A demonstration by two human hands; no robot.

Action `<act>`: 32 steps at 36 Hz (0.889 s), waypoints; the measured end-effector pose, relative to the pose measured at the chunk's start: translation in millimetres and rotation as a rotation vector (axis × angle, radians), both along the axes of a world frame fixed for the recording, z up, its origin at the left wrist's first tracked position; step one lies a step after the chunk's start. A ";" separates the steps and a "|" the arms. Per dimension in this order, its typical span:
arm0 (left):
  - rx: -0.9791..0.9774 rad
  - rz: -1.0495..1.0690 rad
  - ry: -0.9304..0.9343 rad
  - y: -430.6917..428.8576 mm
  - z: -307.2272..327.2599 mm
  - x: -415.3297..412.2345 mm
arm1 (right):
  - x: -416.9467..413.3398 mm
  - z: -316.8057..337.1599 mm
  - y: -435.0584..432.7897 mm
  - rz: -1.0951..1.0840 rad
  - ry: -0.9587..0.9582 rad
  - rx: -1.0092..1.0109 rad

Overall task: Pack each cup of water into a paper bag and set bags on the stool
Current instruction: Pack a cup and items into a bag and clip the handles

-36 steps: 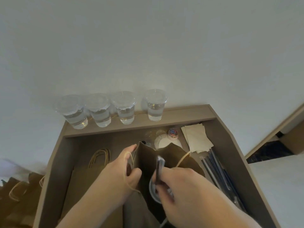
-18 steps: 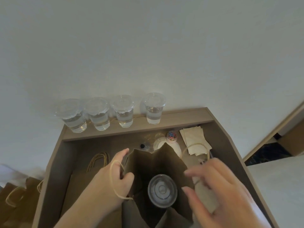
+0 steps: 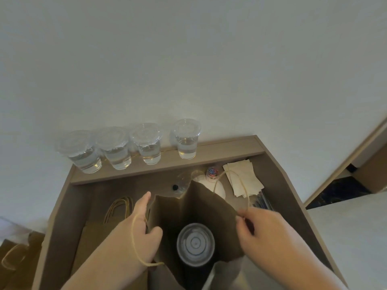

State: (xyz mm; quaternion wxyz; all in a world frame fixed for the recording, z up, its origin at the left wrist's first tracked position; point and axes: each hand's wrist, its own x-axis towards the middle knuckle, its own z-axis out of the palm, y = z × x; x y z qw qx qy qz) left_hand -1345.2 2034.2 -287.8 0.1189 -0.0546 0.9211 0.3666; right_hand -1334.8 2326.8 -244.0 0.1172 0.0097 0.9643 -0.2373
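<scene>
An open brown paper bag [image 3: 196, 208] stands on the brown table, with a lidded clear cup [image 3: 195, 245] upright inside it. My left hand [image 3: 144, 229] grips the bag's left rim, its twine handle looped over the back of the hand. My right hand [image 3: 263, 231] pinches the right rim where the other twine handle [image 3: 240, 185] arches up. Several lidded cups of water [image 3: 150, 143] stand in a row on the raised back ledge [image 3: 226, 148].
Flat paper bags [image 3: 92, 233] with twine handles lie left of the open bag. Napkins [image 3: 243, 176], a small jar of coloured clips [image 3: 212, 173], a white plate and wrapped straws [image 3: 262, 201] lie behind and to the right. More bags [image 3: 14, 258] sit low at the far left.
My right hand dropped the dark wrapped straw, moved right and took hold of the bag's right rim. The bag mouth has spread wider and the cup lid shows fully.
</scene>
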 end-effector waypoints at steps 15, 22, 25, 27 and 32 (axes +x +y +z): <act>0.027 -0.370 -0.051 9.8 58.1 26.4 | -97.4 -6.0 23.4 0.332 0.005 -0.298; 0.066 -0.117 0.410 0.3 53.3 9.1 | -116.7 -32.8 59.3 0.223 -0.228 -0.824; 0.044 -0.104 0.322 9.3 52.3 -4.0 | -141.1 -70.2 59.8 0.046 -0.091 -0.599; 0.018 -0.127 0.283 14.4 50.2 -8.3 | -158.0 -101.8 60.2 -0.004 0.004 -0.311; 0.057 -0.131 0.262 26.3 45.6 -12.3 | -189.4 -154.5 61.6 -0.122 0.039 -0.120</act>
